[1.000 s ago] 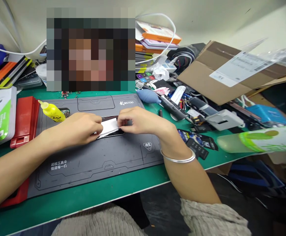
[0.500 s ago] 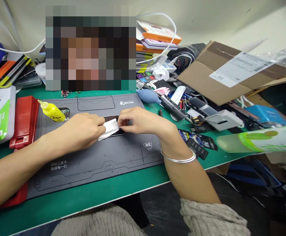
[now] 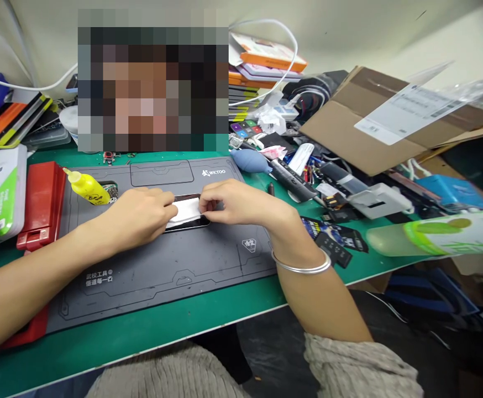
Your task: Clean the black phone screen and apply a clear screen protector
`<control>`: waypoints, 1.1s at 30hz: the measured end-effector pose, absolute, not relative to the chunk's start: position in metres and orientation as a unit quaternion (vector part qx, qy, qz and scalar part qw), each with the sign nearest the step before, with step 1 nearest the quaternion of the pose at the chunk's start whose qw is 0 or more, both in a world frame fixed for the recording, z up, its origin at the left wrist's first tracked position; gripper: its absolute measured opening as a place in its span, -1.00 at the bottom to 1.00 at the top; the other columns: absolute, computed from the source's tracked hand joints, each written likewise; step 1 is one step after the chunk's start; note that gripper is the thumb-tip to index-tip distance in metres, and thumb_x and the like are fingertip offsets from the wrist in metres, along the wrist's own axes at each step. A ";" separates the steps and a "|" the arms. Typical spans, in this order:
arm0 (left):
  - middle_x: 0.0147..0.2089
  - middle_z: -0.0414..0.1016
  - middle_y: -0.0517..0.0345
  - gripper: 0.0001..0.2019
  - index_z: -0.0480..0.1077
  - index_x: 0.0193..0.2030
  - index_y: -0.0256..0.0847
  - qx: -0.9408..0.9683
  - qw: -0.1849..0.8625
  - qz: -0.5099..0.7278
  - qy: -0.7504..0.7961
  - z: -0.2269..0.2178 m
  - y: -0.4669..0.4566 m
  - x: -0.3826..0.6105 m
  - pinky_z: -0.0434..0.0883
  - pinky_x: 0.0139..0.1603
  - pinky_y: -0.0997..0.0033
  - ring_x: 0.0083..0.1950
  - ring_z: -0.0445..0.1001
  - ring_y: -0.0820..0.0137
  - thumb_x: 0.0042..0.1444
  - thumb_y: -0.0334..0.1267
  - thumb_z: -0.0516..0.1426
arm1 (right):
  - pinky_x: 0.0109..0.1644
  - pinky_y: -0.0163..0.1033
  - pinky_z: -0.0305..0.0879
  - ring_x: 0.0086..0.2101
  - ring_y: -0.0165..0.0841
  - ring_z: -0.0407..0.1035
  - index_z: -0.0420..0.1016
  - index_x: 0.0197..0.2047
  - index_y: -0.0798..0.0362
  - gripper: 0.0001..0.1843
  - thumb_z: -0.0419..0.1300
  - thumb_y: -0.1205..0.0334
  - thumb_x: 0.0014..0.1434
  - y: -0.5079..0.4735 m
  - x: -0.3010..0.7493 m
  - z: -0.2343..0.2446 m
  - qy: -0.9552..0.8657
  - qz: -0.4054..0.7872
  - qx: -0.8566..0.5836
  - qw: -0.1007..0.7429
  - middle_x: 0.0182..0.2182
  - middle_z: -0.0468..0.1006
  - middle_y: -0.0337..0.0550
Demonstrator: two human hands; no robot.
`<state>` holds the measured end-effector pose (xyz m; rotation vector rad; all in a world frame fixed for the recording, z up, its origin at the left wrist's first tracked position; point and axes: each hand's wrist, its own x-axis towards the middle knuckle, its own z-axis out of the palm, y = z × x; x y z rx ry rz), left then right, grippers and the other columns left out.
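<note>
Phone [image 3: 187,225] lies flat on the dark mat [image 3: 162,287], which gives it a level bed. Left hand [image 3: 140,214] and right hand [image 3: 233,202] pinch a white sheet [image 3: 185,213] narrowly at its ends, keeping it down on the phone's top face.

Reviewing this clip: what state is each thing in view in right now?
Left hand: fingers on the wipe's left end.
Right hand: fingers on the wipe's right end.
White wipe: lying across the phone.
Black phone: flat, mostly covered.
Yellow squeeze bottle: on its side.
Cardboard box: flaps open.
</note>
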<state>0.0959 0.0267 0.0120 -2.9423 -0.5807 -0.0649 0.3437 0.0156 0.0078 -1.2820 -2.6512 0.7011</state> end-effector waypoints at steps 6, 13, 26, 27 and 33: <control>-0.37 0.46 0.11 -0.81 0.43 -0.40 -0.23 -0.975 0.089 -0.021 -0.200 0.015 0.034 0.091 0.28 -0.37 0.34 -0.35 0.41 0.32 0.27 -0.36 0.10 | -0.27 -0.27 0.19 -0.37 -0.38 0.35 0.47 -0.41 0.06 -0.89 0.16 0.42 0.11 0.016 0.344 0.009 -0.876 0.228 -0.421 0.056 -0.37 0.55 -0.19; -0.41 0.43 0.11 -0.77 0.43 -0.42 -0.23 -0.979 0.070 -0.032 -0.188 0.019 0.032 0.090 0.25 -0.36 0.34 -0.39 0.37 0.34 0.27 -0.39 0.08 | -0.24 -0.25 0.20 -0.35 -0.36 0.36 0.45 -0.41 0.05 -0.87 0.17 0.44 0.11 0.016 0.343 0.010 -0.873 0.232 -0.426 0.049 -0.36 0.55 -0.19; -0.39 0.47 0.10 -0.80 0.44 -0.39 -0.24 -0.985 0.059 -0.012 -0.165 0.016 0.025 0.095 0.30 -0.34 0.34 -0.38 0.40 0.34 0.25 -0.41 0.09 | -0.24 -0.25 0.21 -0.34 -0.36 0.36 0.43 -0.40 0.04 -0.88 0.15 0.41 0.13 0.016 0.346 0.008 -0.878 0.229 -0.418 0.053 -0.36 0.55 -0.19; -0.39 0.47 0.10 -0.81 0.44 -0.39 -0.24 -0.985 0.056 -0.013 -0.164 0.016 0.025 0.095 0.30 -0.33 0.34 -0.38 0.40 0.34 0.25 -0.42 0.09 | -0.23 -0.25 0.21 -0.34 -0.36 0.36 0.43 -0.40 0.04 -0.88 0.15 0.42 0.13 0.016 0.346 0.008 -0.878 0.229 -0.418 0.053 -0.36 0.55 -0.19; -0.38 0.47 0.10 -0.84 0.42 -0.40 -0.23 -0.987 0.052 -0.004 -0.154 0.017 0.025 0.095 0.32 -0.35 0.34 -0.38 0.41 0.33 0.19 -0.44 0.09 | -0.25 -0.24 0.19 -0.35 -0.36 0.35 0.43 -0.39 0.04 -0.88 0.16 0.42 0.14 0.016 0.347 0.008 -0.877 0.228 -0.419 0.050 -0.37 0.54 -0.20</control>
